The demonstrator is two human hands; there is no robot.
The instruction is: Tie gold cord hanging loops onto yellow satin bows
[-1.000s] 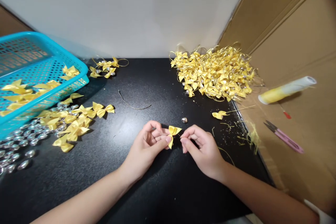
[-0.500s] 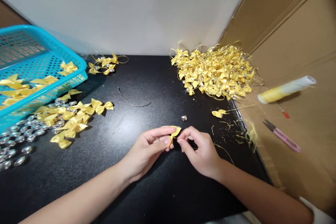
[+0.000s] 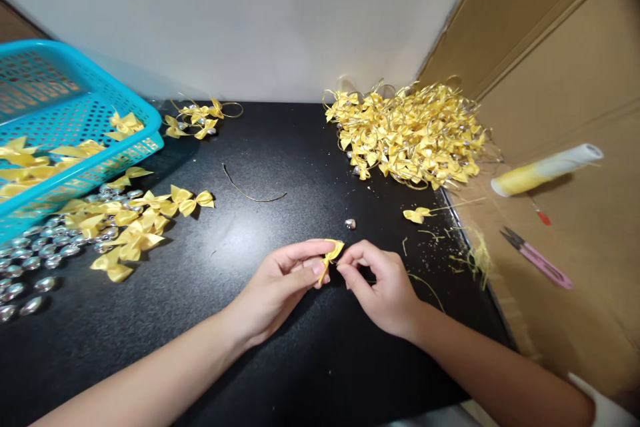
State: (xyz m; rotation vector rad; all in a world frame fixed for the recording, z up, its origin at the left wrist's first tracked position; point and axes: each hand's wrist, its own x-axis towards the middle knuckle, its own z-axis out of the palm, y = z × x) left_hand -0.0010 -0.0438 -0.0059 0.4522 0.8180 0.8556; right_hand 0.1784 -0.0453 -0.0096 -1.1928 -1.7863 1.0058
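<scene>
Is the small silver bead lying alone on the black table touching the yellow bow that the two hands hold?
Apart. The head view shows bare black table between the silver bead and the yellow bow held above the hands' fingers.

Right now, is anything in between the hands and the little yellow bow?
No. The left hand and right hand both pinch the yellow bow directly, over the black table. The lone silver bead lies apart, beyond them.

Black desk (image 3: 260, 360) carries a large heap of yellow bows (image 3: 407, 133) at rear right. Blue perforated basket (image 3: 75, 113) at left holds more bows. Loose bows (image 3: 135, 227) and silver beads (image 3: 30, 260) lie just beside it. Pink snips (image 3: 537, 258) and a thread spool (image 3: 545, 170) rest on cardboard (image 3: 575, 80) at right.
</scene>
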